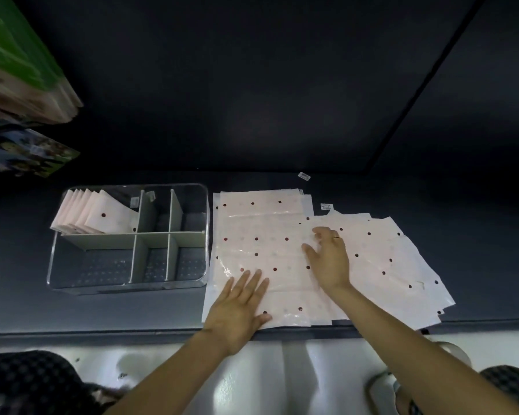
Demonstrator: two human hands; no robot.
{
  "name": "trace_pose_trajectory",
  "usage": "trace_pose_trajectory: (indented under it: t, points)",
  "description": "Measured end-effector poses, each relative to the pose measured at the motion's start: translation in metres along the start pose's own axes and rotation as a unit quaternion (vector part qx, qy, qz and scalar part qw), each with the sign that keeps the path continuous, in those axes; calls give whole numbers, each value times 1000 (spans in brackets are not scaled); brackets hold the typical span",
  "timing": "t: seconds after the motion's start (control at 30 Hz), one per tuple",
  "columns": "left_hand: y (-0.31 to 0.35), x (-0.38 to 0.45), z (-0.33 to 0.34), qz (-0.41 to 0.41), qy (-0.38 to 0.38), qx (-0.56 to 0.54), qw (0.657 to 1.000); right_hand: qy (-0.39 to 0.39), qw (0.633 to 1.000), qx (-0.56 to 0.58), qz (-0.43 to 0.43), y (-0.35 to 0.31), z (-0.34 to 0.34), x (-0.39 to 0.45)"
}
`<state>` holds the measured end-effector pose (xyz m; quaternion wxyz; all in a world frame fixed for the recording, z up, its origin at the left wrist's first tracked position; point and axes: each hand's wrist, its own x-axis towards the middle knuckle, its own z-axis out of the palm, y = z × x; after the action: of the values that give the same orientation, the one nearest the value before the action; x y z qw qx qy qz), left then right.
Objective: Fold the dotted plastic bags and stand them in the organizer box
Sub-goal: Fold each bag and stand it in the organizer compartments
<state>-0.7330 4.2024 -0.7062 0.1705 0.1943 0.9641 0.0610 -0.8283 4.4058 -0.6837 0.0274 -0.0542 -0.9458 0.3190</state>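
A pale pink plastic bag with dark red dots point(261, 232) lies flat on the dark table, on top of a fanned pile of the same dotted bags point(384, 262) that spreads to the right. My left hand point(240, 307) presses flat on the top bag's near edge, fingers straight. My right hand point(330, 259) rests on the bag's right part, fingers spread and slightly bent. Left of the bags stands the clear organizer box point(206, 235) with grey dividers. Several folded dotted bags point(102, 217) stand leaning in its far left compartment.
The table's front edge point(102, 330) runs just below my left hand. A green and patterned stack of packages point(18, 70) hangs at the upper left. A small white label point(303, 176) lies behind the bags. The box's other compartments point(189, 262) hold nothing.
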Motion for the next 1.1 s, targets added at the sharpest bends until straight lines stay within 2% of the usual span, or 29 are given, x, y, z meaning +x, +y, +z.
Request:
trace_pose_trajectory:
  t: [0.07, 0.13, 0.3, 0.4, 0.47, 0.63, 0.73, 0.8, 0.9, 0.97, 1.03, 1.1]
  points:
    - [-2, 1, 4, -9, -10, 3, 1000, 23, 980, -59, -190, 5, -4, -21]
    - [-4, 2, 4, -12, -10, 10, 1000, -10, 943, -125, -310, 13, -6, -39]
    - [-5, 3, 4, -20, -29, 6, 999, -60, 907, -208, -362, 24, -5, -49]
    - [-5, 6, 0, -28, -43, -27, 998, -79, 866, -286, -404, 26, -6, -47]
    - [-5, 8, -4, -36, -44, -60, 997, -81, 860, -287, -414, 25, -8, -45]
    - [-4, 4, -19, -53, -24, -108, 992, -65, 869, -270, -409, 9, -13, -42]
    - [-4, -5, -28, -57, -6, -102, 993, -63, 902, -181, -388, 4, -20, -47]
    - [-6, -14, -33, -45, 23, -79, 996, -97, 913, -128, -375, 6, -28, -53]
    - [-13, -30, -39, -32, 48, -72, 996, -218, 930, -63, -289, 16, -42, -66]
    - [-17, -39, -43, -44, 28, -87, 995, -280, 929, -43, -239, 22, -49, -74]
    - [-19, -43, -47, -67, -2, -117, 991, -309, 934, 7, -179, 22, -52, -76]
    - [-20, -42, -50, -95, -13, -175, 980, -302, 944, 81, -102, 19, -52, -71]
